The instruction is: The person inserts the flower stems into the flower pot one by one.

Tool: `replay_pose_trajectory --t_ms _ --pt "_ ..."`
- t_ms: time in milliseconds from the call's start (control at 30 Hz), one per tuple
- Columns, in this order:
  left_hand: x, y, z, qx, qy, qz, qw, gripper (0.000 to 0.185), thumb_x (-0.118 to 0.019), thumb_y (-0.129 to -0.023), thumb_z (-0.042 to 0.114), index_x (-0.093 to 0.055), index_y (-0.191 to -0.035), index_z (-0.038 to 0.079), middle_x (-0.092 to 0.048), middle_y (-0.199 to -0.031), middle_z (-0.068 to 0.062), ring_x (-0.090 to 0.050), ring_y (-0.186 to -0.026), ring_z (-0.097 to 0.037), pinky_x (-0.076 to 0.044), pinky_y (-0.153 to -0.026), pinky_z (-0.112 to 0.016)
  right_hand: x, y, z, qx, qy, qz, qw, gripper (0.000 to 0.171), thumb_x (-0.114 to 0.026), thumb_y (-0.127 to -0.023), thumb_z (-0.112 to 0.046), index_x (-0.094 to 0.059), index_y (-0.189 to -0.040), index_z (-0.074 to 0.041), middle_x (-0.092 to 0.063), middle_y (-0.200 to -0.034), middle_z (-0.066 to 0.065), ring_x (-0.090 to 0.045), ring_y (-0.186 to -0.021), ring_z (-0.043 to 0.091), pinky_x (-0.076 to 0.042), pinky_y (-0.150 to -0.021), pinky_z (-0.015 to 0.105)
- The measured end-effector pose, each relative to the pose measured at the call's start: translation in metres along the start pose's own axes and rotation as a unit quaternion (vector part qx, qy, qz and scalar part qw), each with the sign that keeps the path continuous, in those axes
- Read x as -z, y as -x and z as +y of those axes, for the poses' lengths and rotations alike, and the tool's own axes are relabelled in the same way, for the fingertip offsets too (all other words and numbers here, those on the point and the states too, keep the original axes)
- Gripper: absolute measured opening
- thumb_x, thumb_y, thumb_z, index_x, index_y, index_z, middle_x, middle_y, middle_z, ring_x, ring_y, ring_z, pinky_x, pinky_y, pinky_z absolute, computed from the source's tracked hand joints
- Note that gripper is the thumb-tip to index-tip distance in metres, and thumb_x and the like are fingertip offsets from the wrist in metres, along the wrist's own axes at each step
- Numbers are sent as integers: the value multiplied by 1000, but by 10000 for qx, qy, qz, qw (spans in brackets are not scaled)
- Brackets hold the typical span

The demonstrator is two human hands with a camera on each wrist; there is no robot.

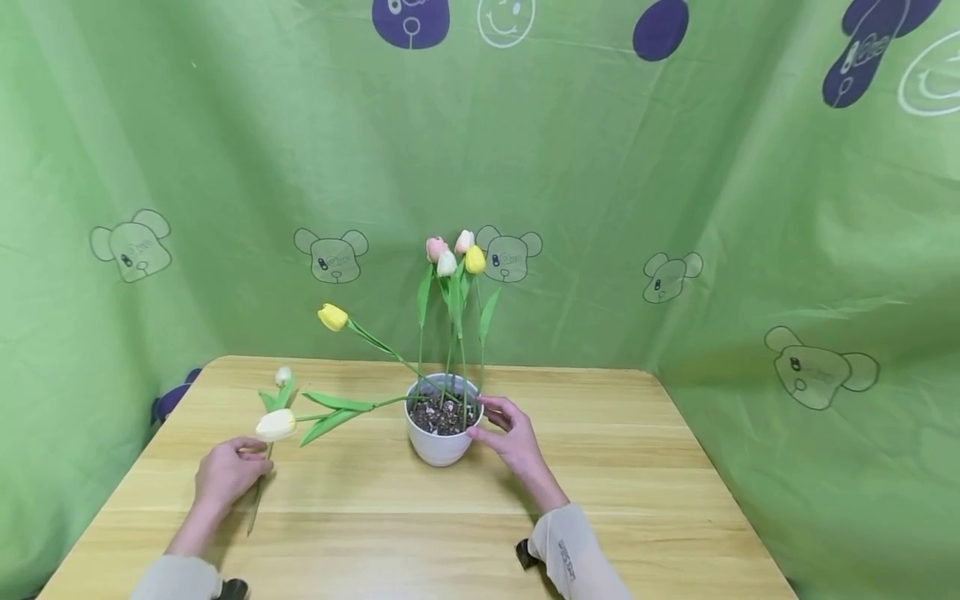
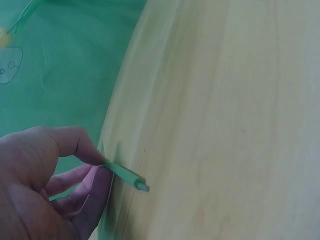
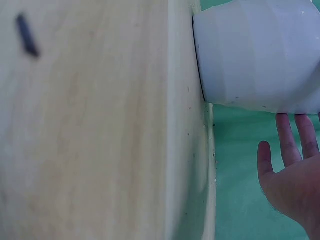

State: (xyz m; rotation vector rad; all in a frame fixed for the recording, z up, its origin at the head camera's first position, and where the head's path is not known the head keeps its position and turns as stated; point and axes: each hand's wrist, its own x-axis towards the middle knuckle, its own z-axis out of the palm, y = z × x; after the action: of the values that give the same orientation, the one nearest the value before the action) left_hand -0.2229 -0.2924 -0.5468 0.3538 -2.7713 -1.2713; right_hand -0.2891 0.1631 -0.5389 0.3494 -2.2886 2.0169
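Note:
A white pot point(image 1: 441, 446) of dark soil stands mid-table and holds several artificial tulips point(image 1: 456, 254). A yellow tulip point(image 1: 332, 317) and a white tulip point(image 1: 276, 425) lean out of it to the left. My left hand point(image 1: 243, 462) pinches the green stem point(image 2: 127, 175) of a loose small white tulip point(image 1: 282, 376) that lies on the wooden table point(image 1: 600, 492). In the left wrist view, thumb and fingers point(image 2: 75, 145) close on the stem near its cut end. My right hand point(image 1: 501, 427) touches the pot's right side point(image 3: 255, 55) with straight fingers point(image 3: 285, 135).
Green printed cloth point(image 1: 675, 208) hangs behind and beside the table. The table's left edge point(image 2: 117, 125) runs close to my left hand. A small dark mark point(image 3: 27, 35) shows on the tabletop in the right wrist view.

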Motion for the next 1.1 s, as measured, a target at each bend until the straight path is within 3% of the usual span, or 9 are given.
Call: replay_pose_trajectory --t_ms 333,533,733,900,1100 --pt "4 5 -7 184 39 460 9988 47 -79 -84 21 -70 -124 0 -78 -105 -18 -73 -85 -27 -52 -79 -43 0 0 1 32 -3 -18 10000 57 -84 -82 -2 -62 -135 -2 -58 -145 20 -56 -134 44 -51 -107 56" --pt "6 13 -3 446 650 650 9948 48 -79 -84 15 -69 -128 1 -78 -104 -15 -71 -69 -12 -53 -63 -27 0 0 2 18 76 8 10000 58 -85 -82 -3 -62 -135 -3 -59 -145 19 -57 -133 43 -53 -106 53" --pt "5 21 3 535 1281 918 9861 50 -79 -84 9 -68 -133 6 -78 -104 -9 -70 -66 -5 -57 -57 -24 0 -1 4 66 63 18 10000 57 -84 -83 -5 -62 -135 -3 -59 -145 20 -58 -133 42 -55 -105 50" --pt "5 33 14 431 1827 1153 9754 49 -77 -84 2 -68 -132 6 -75 -91 7 -68 -69 0 -60 -63 -22 0 0 5 1 -32 4 10000 57 -84 -83 -3 -62 -135 -3 -59 -145 19 -57 -134 42 -54 -106 50" --pt "4 51 30 -21 2143 1562 9642 48 -76 -82 -4 -68 -129 2 -71 -86 18 -67 -73 1 -60 -66 -17 0 -1 5 -12 -61 23 10000 58 -84 -83 -3 -62 -136 -3 -58 -146 20 -56 -135 43 -51 -109 55"
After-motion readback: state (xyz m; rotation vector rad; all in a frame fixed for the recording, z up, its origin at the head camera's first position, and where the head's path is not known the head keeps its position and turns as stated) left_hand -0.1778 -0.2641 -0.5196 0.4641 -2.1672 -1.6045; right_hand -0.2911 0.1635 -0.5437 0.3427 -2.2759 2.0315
